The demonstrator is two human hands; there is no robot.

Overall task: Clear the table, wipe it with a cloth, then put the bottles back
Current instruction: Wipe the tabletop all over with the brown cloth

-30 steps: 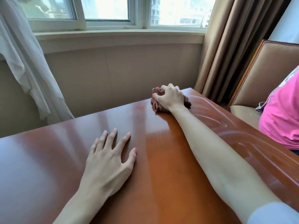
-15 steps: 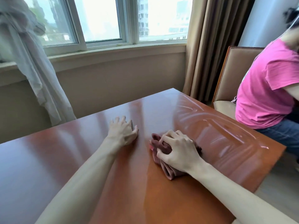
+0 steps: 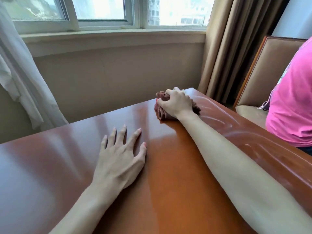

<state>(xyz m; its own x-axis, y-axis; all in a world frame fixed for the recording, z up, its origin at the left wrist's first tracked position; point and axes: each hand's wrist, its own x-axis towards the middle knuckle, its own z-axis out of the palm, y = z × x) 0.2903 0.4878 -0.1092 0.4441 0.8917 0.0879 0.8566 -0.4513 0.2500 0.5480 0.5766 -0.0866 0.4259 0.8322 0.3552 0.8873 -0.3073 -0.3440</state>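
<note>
While the right hand reaches out to the far corner of the worktop, up at about one o'clock in the head view, its fingers are curled down over a bunched reddish-brown cloth and clamp it against the glossy wood. The cloth bulges out from under the hand at the thumb side and again behind the wrist, so most of its middle is hidden by the knuckles. The right forearm runs in a long diagonal from the lower right corner of the view up to that hand, lying low over the surface; whether it actually touches the wood cannot be told from this angle.

The left hand lies flat on the worktop near the centre, around eleven o'clock from the wearer, fingers straight and spread, thumb out to the right, gripping nothing. The two hands are well apart.

Pale curved streaks shine on the wood along the right edge, toward three o'clock. Beyond that edge, a person in a pink shirt sits on a tan padded chair with a wooden frame. Behind the worktop at twelve o'clock is a beige wall under a white-framed window. A sheer white curtain hangs at ten o'clock, and a brown drape at two o'clock.
</note>
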